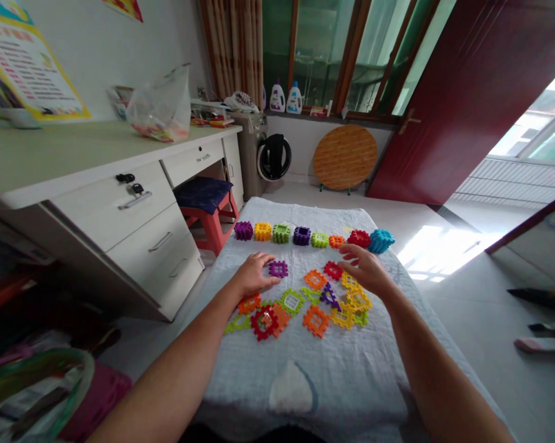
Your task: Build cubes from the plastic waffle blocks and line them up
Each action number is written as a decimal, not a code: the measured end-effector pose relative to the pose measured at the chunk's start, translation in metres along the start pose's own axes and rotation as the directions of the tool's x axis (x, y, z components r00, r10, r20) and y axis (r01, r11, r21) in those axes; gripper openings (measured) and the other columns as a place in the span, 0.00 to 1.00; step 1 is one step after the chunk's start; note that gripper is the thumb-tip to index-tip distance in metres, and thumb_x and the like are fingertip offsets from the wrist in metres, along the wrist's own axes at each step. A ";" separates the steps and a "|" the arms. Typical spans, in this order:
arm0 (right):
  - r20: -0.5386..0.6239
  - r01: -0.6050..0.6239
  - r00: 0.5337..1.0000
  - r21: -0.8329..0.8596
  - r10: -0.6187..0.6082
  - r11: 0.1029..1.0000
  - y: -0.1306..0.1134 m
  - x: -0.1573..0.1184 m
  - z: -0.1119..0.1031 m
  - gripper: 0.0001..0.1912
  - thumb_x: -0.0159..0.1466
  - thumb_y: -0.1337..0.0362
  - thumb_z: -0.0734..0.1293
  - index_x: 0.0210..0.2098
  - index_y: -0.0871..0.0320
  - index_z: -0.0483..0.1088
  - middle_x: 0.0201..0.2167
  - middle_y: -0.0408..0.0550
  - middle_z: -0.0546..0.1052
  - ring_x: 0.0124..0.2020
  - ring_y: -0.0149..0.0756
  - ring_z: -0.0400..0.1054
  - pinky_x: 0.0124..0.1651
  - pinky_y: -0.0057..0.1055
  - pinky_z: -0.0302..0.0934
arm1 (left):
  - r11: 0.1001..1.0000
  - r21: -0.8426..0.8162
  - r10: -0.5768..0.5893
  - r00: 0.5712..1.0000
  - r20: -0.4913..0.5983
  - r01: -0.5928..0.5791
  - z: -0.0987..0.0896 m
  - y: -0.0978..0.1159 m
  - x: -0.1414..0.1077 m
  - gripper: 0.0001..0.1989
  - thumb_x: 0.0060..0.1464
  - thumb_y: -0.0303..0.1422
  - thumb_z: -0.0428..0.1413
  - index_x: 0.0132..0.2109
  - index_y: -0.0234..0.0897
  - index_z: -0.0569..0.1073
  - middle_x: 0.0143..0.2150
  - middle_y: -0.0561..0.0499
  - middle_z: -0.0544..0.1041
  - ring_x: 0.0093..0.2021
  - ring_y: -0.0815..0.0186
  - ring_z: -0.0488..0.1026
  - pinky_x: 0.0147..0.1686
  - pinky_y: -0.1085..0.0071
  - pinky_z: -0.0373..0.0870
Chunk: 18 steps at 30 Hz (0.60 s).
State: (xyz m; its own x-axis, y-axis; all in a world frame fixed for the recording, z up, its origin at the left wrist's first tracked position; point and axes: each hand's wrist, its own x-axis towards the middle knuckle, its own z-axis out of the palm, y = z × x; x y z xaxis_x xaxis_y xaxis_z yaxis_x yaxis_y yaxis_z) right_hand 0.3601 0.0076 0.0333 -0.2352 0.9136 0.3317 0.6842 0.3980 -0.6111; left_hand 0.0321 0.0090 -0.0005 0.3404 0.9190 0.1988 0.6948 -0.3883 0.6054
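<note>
My left hand is over the cloth with thumb and fingers apart, beside a flat purple window-shaped building piece. The fingertips lie close to its left edge; whether they touch it I cannot tell. My right hand is open, its fingers spread near a flat red piece and just in front of a red stack. Between and below my hands lie loose interlocking pieces, among them an orange square, a purple triangle, a green window piece and a yellow piece.
A row of stacked pieces runs across the far side, from a purple stack to a blue stack. They stand on a table with a pale cloth. A desk and a red stool are on the left.
</note>
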 end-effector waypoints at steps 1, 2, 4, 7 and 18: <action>-0.022 -0.039 0.999 -0.001 0.039 0.999 0.011 -0.007 -0.003 0.18 0.57 0.59 0.65 0.46 0.59 0.69 0.40 0.52 0.76 0.36 0.36 0.71 0.35 0.33 0.66 | 0.999 0.039 0.001 1.000 -0.006 -0.001 0.002 0.001 0.002 0.28 0.40 0.41 0.63 0.50 0.36 0.72 0.46 0.44 0.73 0.47 0.56 0.70 0.51 0.62 0.64; -0.056 -0.076 0.996 -0.010 0.075 0.997 0.020 -0.014 -0.004 0.17 0.57 0.59 0.65 0.44 0.59 0.70 0.39 0.52 0.76 0.35 0.36 0.71 0.35 0.33 0.66 | 0.997 0.077 -0.001 1.000 -0.009 0.002 0.004 0.002 0.004 0.27 0.40 0.41 0.63 0.48 0.36 0.73 0.44 0.44 0.73 0.46 0.56 0.70 0.50 0.63 0.65; -0.113 -0.144 0.984 -0.028 0.140 0.989 0.035 -0.025 0.000 0.16 0.57 0.59 0.63 0.42 0.59 0.71 0.38 0.52 0.76 0.34 0.35 0.71 0.35 0.34 0.66 | 0.990 0.141 -0.011 1.000 -0.001 0.011 0.006 0.005 0.008 0.24 0.39 0.40 0.63 0.45 0.35 0.74 0.41 0.45 0.73 0.43 0.56 0.70 0.47 0.63 0.66; -0.159 -0.224 0.963 -0.038 0.216 0.974 0.044 -0.032 0.006 0.16 0.56 0.59 0.62 0.41 0.59 0.71 0.35 0.50 0.77 0.30 0.34 0.70 0.35 0.33 0.66 | 0.982 0.186 -0.029 0.998 0.052 0.018 0.002 0.011 0.013 0.21 0.38 0.38 0.62 0.42 0.34 0.74 0.38 0.46 0.72 0.40 0.58 0.71 0.43 0.64 0.67; -0.271 -0.334 0.912 -0.051 0.308 0.941 0.048 -0.032 0.000 0.18 0.55 0.57 0.60 0.39 0.58 0.73 0.30 0.48 0.77 0.27 0.35 0.70 0.35 0.33 0.63 | 0.988 0.093 -0.104 0.981 -0.163 0.120 -0.096 -0.041 0.017 0.26 0.38 0.34 0.57 0.49 0.35 0.70 0.45 0.49 0.71 0.40 0.64 0.73 0.45 0.68 0.70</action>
State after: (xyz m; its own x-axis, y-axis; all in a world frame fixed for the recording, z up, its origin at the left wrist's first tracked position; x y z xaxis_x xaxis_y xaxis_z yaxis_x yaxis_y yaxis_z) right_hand 0.4007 -0.0025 -0.0070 0.1838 0.9332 0.3089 0.7577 0.0657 -0.6493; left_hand -0.0514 0.0468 0.0524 0.1586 0.9531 0.2578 0.7865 -0.2798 0.5506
